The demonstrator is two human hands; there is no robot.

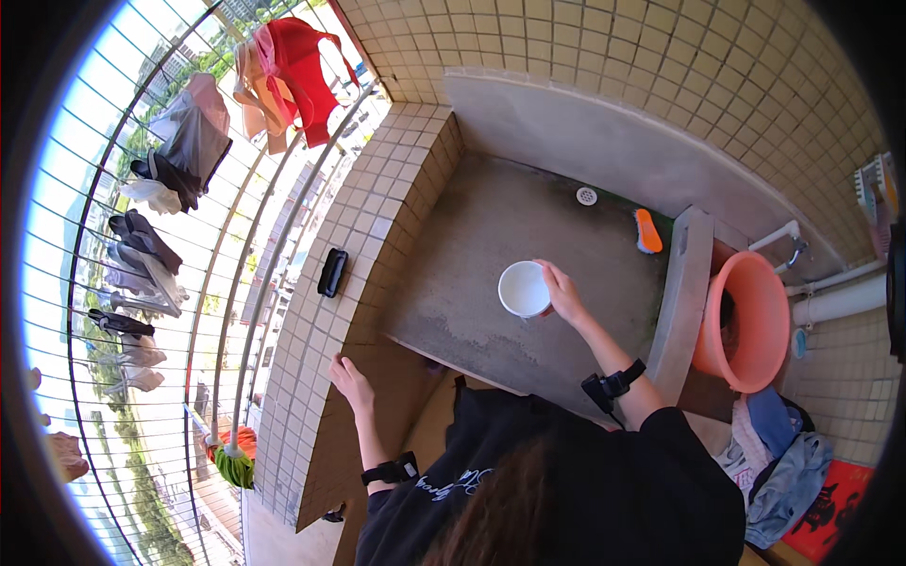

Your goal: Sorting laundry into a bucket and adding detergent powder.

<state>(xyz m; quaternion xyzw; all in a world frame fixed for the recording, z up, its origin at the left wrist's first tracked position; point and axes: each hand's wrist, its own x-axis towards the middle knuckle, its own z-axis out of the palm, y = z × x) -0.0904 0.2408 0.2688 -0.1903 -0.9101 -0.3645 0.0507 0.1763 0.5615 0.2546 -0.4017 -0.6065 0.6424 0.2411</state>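
Observation:
A white round bowl (pixel 524 289) is in my right hand (pixel 564 293), gripped at its right rim above a grey concrete slab (pixel 467 269). Its open top faces me, and the inside looks white. Over at the left, my left hand (pixel 352 388) holds nothing, its fingers extended at the edge of a tiled ledge (pixel 311 318); whether it touches the tiles I cannot tell. Farther along that ledge lies a small black tray-like object (pixel 333 272). An orange scrubbing brush (pixel 647 231) rests on the slab beyond the bowl, near a white drain cover (pixel 586 196).
Right of the slab's concrete rim (pixel 683 276) stands an orange plastic bucket (pixel 750 318) with something dark inside. Clothes (pixel 786 453) are piled below it. Pipes and a tap (pixel 798 244) run along the wall. Hanging laundry (pixel 304 71) and a metal window grille (pixel 134 127) are at left.

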